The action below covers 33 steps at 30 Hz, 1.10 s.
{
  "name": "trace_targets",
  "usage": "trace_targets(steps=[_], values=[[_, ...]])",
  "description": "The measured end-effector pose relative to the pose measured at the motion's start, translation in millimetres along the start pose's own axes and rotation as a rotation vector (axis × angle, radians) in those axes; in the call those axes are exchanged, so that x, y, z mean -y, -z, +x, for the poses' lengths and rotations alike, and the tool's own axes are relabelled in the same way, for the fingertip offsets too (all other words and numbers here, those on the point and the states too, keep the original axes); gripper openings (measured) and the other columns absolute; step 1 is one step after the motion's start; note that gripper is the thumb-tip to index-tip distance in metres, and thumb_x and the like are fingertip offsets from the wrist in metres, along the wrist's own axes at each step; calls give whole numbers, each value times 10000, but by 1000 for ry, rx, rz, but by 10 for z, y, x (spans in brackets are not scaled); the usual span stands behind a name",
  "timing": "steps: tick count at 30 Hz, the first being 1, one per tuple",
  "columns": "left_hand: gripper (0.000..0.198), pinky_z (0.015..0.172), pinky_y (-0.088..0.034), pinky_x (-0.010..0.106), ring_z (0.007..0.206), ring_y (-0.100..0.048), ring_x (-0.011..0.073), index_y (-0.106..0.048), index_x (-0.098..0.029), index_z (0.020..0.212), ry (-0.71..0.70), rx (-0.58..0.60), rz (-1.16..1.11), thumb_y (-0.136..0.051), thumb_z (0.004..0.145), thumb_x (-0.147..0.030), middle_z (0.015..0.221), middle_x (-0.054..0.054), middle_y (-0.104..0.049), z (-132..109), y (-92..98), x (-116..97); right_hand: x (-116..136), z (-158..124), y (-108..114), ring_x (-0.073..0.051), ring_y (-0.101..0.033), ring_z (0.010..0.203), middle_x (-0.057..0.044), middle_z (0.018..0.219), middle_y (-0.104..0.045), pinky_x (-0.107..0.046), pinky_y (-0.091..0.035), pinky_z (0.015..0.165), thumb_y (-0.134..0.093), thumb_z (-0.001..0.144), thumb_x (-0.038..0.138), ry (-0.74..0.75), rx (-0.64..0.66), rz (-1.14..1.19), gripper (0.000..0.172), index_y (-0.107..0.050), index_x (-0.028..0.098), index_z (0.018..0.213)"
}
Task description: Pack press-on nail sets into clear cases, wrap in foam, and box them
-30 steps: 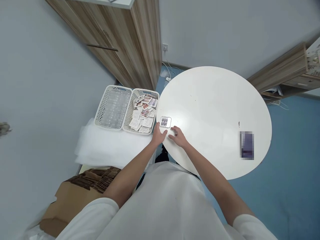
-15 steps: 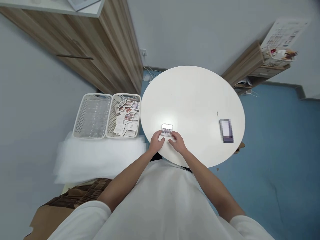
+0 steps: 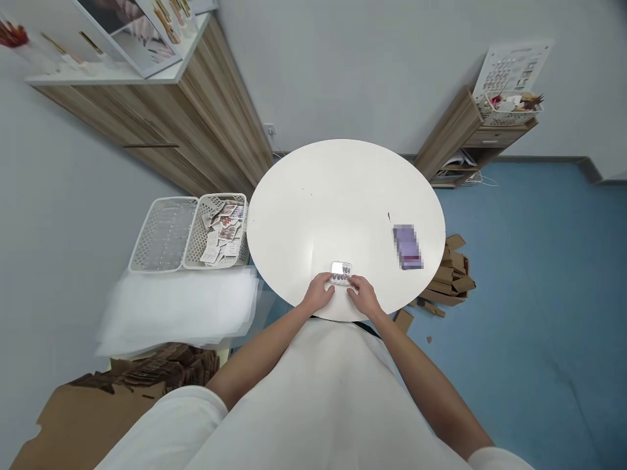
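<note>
A small clear plastic case (image 3: 341,272) lies near the front edge of the round white table (image 3: 337,176). Dark, nail-shaped pieces sit in it, and glare hides part of its upper left. My left hand (image 3: 319,293) grips the case at its left side, fingertips on the edge and thumb toward me. On the opposite side, my right hand (image 3: 365,296) has its fingers on the case's lower right corner, with the thumb apart from them.
Left of the table are a white basket of printed cards (image 3: 215,254) and a basket of clear plastic cases (image 3: 166,235). White sheets (image 3: 181,307) lie in front. A pixelated phone-like object (image 3: 407,247) rests on the table's right. Cardboard pieces (image 3: 448,281) lie on the floor.
The head view has shifted, showing more of the cabinet top and the floor cardboard. Both hands stay at the case, and the glare on it now covers only part of its upper half.
</note>
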<state>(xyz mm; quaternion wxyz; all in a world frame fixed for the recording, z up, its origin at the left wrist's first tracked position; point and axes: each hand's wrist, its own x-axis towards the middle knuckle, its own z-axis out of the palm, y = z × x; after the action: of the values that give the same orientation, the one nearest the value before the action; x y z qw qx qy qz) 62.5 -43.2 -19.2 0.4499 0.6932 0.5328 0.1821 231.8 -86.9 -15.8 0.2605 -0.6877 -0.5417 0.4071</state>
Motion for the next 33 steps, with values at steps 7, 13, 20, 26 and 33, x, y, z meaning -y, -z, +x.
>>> trace_targets(steps=[7, 13, 20, 26, 33], values=[[381, 905, -424, 356, 1022, -515, 194, -524, -165, 1094, 57, -25, 84, -473, 718, -133, 1110, 76, -539, -116, -151, -41, -156, -32, 7, -193, -518, 1013, -93, 1177, -496, -366, -415, 904, -460, 752, 179, 52, 66, -67, 356, -541, 178, 1098], [426, 943, -386, 395, 1104, -452, 222, -473, -160, 1142, -20, -43, 233, -480, 716, -140, 1179, 100, -473, -167, -181, 38, -181, -85, -44, -223, -449, 1097, -116, 1233, -426, -375, -408, 894, -472, 752, 180, 128, 39, -253, 390, -492, 173, 1142], [598, 961, -324, 444, 1214, -319, 278, -364, -206, 1238, -157, 42, 441, -577, 680, -238, 1333, 112, -328, -183, -12, 140, -75, -6, -68, -305, -290, 1229, -126, 1360, -306, -445, -316, 929, -653, 649, 246, 326, 47, -608, 611, -396, 211, 1202], [585, 974, -300, 418, 1208, -339, 261, -364, -214, 1231, -204, 147, 502, -565, 682, -223, 1317, 101, -369, -146, 76, 186, -14, 118, -88, -283, -274, 1249, -110, 1351, -344, -440, -275, 953, -682, 630, 233, 393, 106, -746, 580, -423, 209, 1149], [595, 964, -286, 419, 1177, -372, 263, -346, -217, 1236, -257, 179, 529, -541, 676, -186, 1304, 102, -380, -125, 137, 176, 97, 120, -75, -285, -373, 1157, -97, 1277, -429, -400, -382, 825, -643, 664, 163, 384, 129, -805, 427, -482, 232, 1053]])
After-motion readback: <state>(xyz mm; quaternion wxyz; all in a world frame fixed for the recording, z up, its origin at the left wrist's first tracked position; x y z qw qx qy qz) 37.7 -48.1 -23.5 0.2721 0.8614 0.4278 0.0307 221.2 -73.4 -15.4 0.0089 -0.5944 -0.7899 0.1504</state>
